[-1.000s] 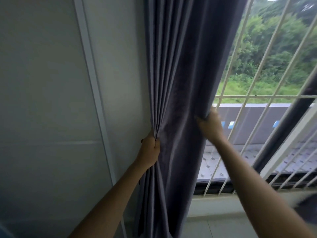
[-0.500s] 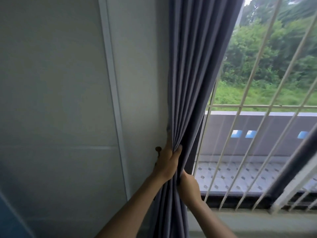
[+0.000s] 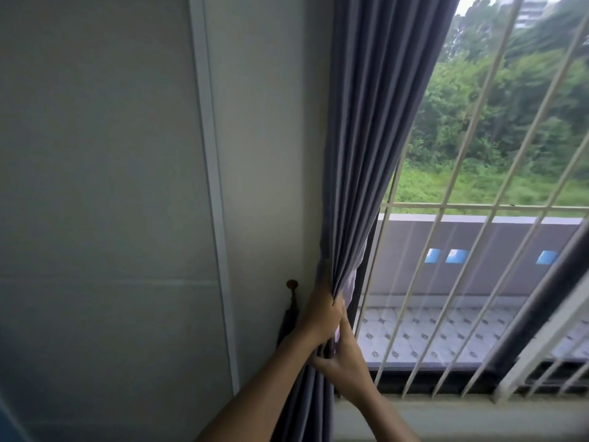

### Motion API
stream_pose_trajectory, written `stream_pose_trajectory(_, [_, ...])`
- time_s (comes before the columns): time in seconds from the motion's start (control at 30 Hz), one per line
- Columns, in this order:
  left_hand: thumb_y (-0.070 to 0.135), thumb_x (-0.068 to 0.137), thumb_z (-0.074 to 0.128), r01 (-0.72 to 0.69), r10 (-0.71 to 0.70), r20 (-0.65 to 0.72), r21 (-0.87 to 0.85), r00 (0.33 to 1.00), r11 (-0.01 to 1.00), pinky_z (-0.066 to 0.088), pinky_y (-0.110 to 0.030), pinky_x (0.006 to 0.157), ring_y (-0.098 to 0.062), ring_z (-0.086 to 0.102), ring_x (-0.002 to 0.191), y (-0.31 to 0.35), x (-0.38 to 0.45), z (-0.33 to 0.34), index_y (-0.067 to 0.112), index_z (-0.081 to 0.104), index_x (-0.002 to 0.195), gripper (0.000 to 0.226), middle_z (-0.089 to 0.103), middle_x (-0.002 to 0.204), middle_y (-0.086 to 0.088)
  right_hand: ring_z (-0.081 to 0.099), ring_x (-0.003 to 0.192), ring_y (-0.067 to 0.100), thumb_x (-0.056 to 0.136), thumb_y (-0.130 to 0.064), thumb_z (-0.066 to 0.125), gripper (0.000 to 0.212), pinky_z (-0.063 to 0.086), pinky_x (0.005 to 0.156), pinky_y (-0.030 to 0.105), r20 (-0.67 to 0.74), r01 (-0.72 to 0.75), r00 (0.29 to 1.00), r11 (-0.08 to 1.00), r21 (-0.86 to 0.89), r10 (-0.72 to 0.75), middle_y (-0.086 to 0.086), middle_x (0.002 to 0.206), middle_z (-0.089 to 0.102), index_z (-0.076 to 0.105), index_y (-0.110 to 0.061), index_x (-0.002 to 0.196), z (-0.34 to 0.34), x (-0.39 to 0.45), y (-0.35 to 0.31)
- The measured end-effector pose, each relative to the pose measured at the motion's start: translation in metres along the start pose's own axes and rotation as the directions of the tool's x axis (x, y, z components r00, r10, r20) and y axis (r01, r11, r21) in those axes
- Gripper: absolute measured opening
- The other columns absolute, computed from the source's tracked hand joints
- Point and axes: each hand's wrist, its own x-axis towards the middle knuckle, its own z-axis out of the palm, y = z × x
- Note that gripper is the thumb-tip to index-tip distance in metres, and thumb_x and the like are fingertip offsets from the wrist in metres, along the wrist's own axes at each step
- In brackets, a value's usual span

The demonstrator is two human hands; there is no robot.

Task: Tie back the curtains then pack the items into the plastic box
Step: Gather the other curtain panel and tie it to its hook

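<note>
Both hands clamped on gathered curtain [image 3: 366,148], bunched tight at window's L edge.

L hand [image 3: 320,317] up top, fingers wrapped round the pleats; R hand [image 3: 342,354] just below, touching L, thumb + fingers curled round same bundle. Fabric hangs straight below the grip, fans out above. Brown tieback hook [image 3: 292,287] on wall [image 3: 127,186] just L of hands, dark strap hanging under it. White window bars [image 3: 478,205] to R, greenery outside. Plastic box not in view.
</note>
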Motion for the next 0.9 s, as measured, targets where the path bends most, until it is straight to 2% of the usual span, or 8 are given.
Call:
stream_pose_trajectory(0.07, [0.030,0.100,0.038,-0.034,0.034,0.014,0.032,0.999,0.999,0.036,-0.024,0.103,-0.018,0.046,0.127,-0.001,0.000,0.001,0.015,0.036,0.142,0.044,0.048,0.139,-0.006,0.060,0.105,0.011,0.065,-0.038,0.068,0.111,0.055,0.072,0.025,-0.077,-0.037,0.996,0.997,-0.061,0.033,-0.001,0.143,0.046,-0.003,-0.041,0.150,0.003,0.008,-0.005])
stream_pose_trajectory(0.17, [0.032,0.102,0.033,-0.064,0.065,0.083,-0.018,0.994,0.998,0.034,-0.019,0.099,-0.005,0.047,0.118,-0.003,-0.003,-0.003,0.021,0.042,0.137,0.038,0.052,0.123,0.009,0.062,0.094,0.008,0.070,-0.046,0.048,0.089,0.051,0.059,0.023,-0.159,-0.051,0.987,0.968,-0.247,0.012,-0.003,0.138,0.052,0.012,-0.033,0.151,0.007,0.019,-0.013])
stream_pose_trajectory(0.33, [0.035,0.101,0.033,-0.011,0.017,0.128,-0.052,0.992,0.999,0.039,-0.032,0.107,-0.016,0.050,0.123,-0.011,0.004,-0.009,0.016,0.045,0.136,0.041,0.056,0.128,-0.004,0.058,0.065,0.018,0.086,-0.023,0.042,0.089,0.037,0.051,0.026,-0.146,-0.047,0.989,0.935,-0.352,-0.006,0.004,0.085,0.066,-0.021,-0.036,0.148,0.013,0.010,-0.017])
stream_pose_trajectory(0.4, [0.035,0.101,0.033,-0.009,0.013,0.124,-0.033,0.992,0.999,0.043,-0.036,0.104,-0.021,0.055,0.118,-0.014,0.005,-0.009,0.009,0.047,0.131,0.042,0.059,0.123,-0.011,0.055,0.062,0.019,0.089,-0.014,0.043,0.076,0.036,0.051,0.026,-0.187,-0.065,0.982,0.896,-0.440,-0.021,0.003,0.075,0.062,0.002,-0.025,0.153,0.015,0.012,-0.012])
stream_pose_trajectory(0.5, [0.033,0.101,0.034,-0.027,0.029,0.119,-0.021,0.992,0.999,0.046,-0.031,0.097,-0.028,0.059,0.110,-0.015,-0.001,-0.008,-0.003,0.050,0.121,0.043,0.060,0.112,-0.022,0.046,0.066,0.021,0.087,-0.005,0.041,0.042,0.031,0.054,0.027,-0.227,-0.062,0.972,0.864,-0.500,-0.062,0.001,0.075,0.056,0.046,-0.006,0.130,0.017,0.009,0.001])
stream_pose_trajectory(0.63, [0.028,0.102,0.034,-0.044,0.054,0.147,-0.070,0.988,0.997,0.046,-0.037,0.089,-0.038,0.058,0.104,-0.002,-0.002,0.001,-0.010,0.047,0.122,0.045,0.056,0.105,-0.032,0.042,0.075,0.023,0.088,0.006,0.037,0.033,0.030,0.055,0.029,-0.323,-0.128,0.945,0.858,-0.497,-0.047,-0.001,0.075,0.051,0.055,-0.001,0.114,0.017,0.000,0.004])
stream_pose_trajectory(0.77, [0.030,0.102,0.034,-0.053,0.065,0.202,-0.063,0.977,0.997,0.047,-0.033,0.072,-0.028,0.061,0.089,0.001,0.002,0.010,-0.006,0.043,0.131,0.047,0.061,0.097,-0.021,0.041,0.076,0.025,0.089,0.006,0.035,0.036,0.030,0.052,0.030,-0.320,-0.171,0.947,0.851,-0.497,0.004,0.000,0.073,0.048,0.052,-0.005,0.119,0.004,-0.004,0.001])
stream_pose_trajectory(0.9, [0.047,0.096,0.042,-0.102,0.163,0.281,-0.217,0.946,0.971,0.037,-0.017,0.099,-0.007,0.047,0.121,-0.009,-0.012,0.015,0.018,0.029,0.147,0.060,0.049,0.133,0.005,0.050,0.070,0.027,0.091,0.000,0.041,0.023,0.037,0.055,0.033,-0.294,-0.148,0.956,0.864,-0.482,-0.001,0.005,0.077,0.058,0.054,-0.008,0.106,-0.009,-0.016,0.008])
